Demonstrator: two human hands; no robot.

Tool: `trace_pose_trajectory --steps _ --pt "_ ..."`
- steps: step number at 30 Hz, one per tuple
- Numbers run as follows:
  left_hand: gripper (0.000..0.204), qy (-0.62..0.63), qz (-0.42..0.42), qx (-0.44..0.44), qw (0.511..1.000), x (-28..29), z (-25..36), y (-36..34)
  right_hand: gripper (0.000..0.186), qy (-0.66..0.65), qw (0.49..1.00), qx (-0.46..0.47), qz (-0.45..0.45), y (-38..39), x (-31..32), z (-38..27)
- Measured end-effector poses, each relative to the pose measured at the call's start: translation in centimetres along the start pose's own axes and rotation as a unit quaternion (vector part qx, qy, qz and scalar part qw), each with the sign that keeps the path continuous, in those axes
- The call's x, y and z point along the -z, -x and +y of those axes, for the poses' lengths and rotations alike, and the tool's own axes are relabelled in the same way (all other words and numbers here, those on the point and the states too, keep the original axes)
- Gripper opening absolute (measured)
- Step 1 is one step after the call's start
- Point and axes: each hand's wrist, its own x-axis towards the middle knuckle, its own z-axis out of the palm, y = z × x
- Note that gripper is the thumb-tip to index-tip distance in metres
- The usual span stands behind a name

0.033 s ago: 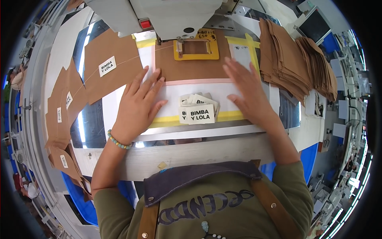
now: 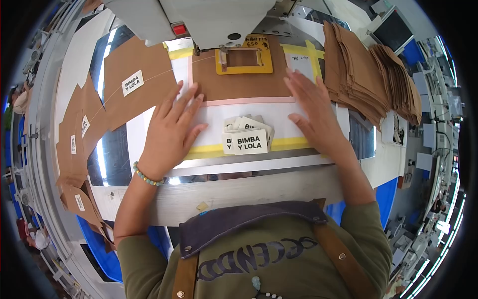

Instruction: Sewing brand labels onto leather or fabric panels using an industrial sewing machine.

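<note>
A brown fabric panel (image 2: 234,88) lies beneath the sewing machine head (image 2: 214,22). On it sits a yellow frame (image 2: 269,62) with a rectangular opening. My left hand (image 2: 172,127) rests flat with fingers stretched toward the panel's left edge, just over the white board (image 2: 209,117) and pink edging. My right hand (image 2: 313,117) is at the panel's right side, fingers extended, holding nothing; whether its fingertips touch the panel I cannot tell. Between my hands, a small loose pile of white fabric labels (image 2: 251,142) with dark print lies on the board.
Brown panels with white labels (image 2: 139,65) trail off to the left, joined by thread, and hang over the table edge. Stacks of brown pieces (image 2: 353,74) lie at the right. A small screen (image 2: 393,32) stands far right. Blue bins (image 2: 102,249) flank me below the table.
My right hand has shifted slightly to the right, off the panel's edge. My left hand stays nearly in place.
</note>
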Motion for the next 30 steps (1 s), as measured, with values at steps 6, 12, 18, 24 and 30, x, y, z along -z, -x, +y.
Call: trace_pose_trajectory --steps 6,12,18,24,30 --pt "0.077 0.020 -0.002 0.027 0.999 0.1 0.2 -1.1 0.071 0.042 0.999 0.001 0.003 0.5 -0.4 1.0" --pt "0.066 0.003 -0.044 0.023 0.999 -0.2 -0.4 -1.1 0.072 0.044 0.998 0.017 -0.029 0.6 -1.2 2.2" --pt "0.065 0.036 0.041 0.059 0.997 -0.4 -0.4 -0.8 0.068 -0.011 1.000 0.016 0.022 0.6 -1.2 1.7" --pt "0.070 -0.043 -0.022 0.029 0.998 -0.1 -1.4 -0.1 0.061 0.043 0.998 0.019 -0.030 0.6 -0.8 1.8" --pt "0.070 0.081 0.124 0.014 0.989 -0.1 -1.7 -0.6 0.060 0.015 0.999 0.023 -0.025 0.8 -0.4 1.6"
